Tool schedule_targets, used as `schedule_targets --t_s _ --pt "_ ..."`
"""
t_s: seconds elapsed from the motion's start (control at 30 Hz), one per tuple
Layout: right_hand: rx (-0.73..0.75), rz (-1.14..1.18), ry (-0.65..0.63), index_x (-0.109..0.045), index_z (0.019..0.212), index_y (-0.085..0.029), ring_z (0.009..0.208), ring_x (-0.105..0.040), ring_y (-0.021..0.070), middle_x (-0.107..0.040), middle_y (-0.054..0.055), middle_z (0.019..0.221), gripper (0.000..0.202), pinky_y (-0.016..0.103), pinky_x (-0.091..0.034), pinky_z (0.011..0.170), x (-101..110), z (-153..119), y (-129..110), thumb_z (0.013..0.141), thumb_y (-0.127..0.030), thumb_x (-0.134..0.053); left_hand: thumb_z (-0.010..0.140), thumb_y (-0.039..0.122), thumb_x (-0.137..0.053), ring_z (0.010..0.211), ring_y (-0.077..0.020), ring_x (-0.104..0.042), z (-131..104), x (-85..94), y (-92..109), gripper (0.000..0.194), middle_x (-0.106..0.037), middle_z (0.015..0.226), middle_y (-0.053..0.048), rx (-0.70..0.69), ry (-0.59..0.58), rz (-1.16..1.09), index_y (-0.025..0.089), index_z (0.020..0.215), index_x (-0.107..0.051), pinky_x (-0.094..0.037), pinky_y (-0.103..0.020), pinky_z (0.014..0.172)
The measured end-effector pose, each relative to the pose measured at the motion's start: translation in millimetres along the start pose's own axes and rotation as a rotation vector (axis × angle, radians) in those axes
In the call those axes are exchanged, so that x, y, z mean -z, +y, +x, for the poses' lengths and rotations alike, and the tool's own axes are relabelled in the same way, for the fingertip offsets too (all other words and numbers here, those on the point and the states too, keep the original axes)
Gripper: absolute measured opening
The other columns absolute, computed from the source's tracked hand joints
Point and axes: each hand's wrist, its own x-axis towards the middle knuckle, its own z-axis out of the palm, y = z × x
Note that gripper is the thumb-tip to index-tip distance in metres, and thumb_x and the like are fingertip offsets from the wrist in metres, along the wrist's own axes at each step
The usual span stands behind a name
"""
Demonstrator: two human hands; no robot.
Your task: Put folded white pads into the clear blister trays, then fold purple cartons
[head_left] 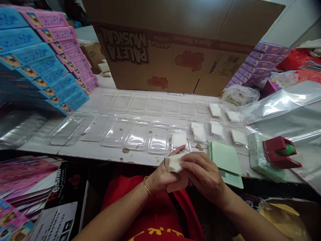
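A small stack of thin white paper sheets rests in my left hand, gripped between its thumb and fingers above the table's front edge. My right hand is closed, with its fingertips pressed on the stack's right side. Below the stack, a loose pale sheet hangs between both hands. Just beyond my hands, a clear plastic tray holds a white stack. More white stacks lie in clear trays to the right. Bare clear trays run in two rows toward the left.
A pale green scale sits right of my hands, beside a red tape dispenser. A large cardboard box stands at the back. Blue boxes and pink boxes are piled at left, purple boxes at back right.
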Motion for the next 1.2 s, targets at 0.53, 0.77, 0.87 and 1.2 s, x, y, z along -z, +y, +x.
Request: schedule_targets --t_s 0.53,0.77,0.87,1.2 --pt "-0.053 0.048 -0.052 -0.054 0.083 -0.02 0.083 -0.052 0.0163 -0.058 0.005 0.089 0.011 0.032 -0.043 0.073 0 2 5 0.081 -0.012 -0.047 0.063 0.007 -0.067 0.081 -0.0121 -0.055 10 1.3 3 0.086 -0.06 0.099 0.0 -0.019 0.059 0.23 0.028 0.135 -0.024 -0.042 -0.025 0.081" --pt "-0.14 0.071 -0.206 -0.052 0.092 -0.018 0.081 -0.049 0.0162 -0.057 0.005 0.085 0.011 0.031 -0.041 0.071 -2 -1 9 0.085 -0.016 -0.044 0.066 0.008 -0.062 0.098 -0.0214 -0.054 10 6.6 -2 0.083 -0.059 0.108 -0.004 0.014 -0.021 0.122 0.026 0.136 -0.021 -0.037 -0.038 0.092" --pt "-0.171 0.038 -0.272 -0.053 0.087 -0.018 0.081 -0.048 0.0161 -0.055 0.005 0.083 0.011 0.029 -0.041 0.07 -2 -6 11 0.085 -0.018 -0.043 0.066 0.009 -0.062 0.103 -0.0225 -0.053 13 6.7 -13 0.082 -0.056 0.115 -0.004 0.05 -0.005 0.052 0.027 0.135 -0.024 -0.038 -0.037 0.093" --pt "-0.2 -0.093 -0.129 -0.054 0.083 -0.017 0.086 -0.049 0.0173 -0.056 0.007 0.096 0.014 0.031 -0.042 0.076 -1 -32 15 0.084 -0.014 -0.04 0.069 0.019 -0.063 0.11 -0.0249 -0.048 30 2.5 -39 0.065 -0.053 0.122 -0.007 0.075 0.04 0.04 0.022 0.129 -0.039 -0.039 -0.033 0.093"
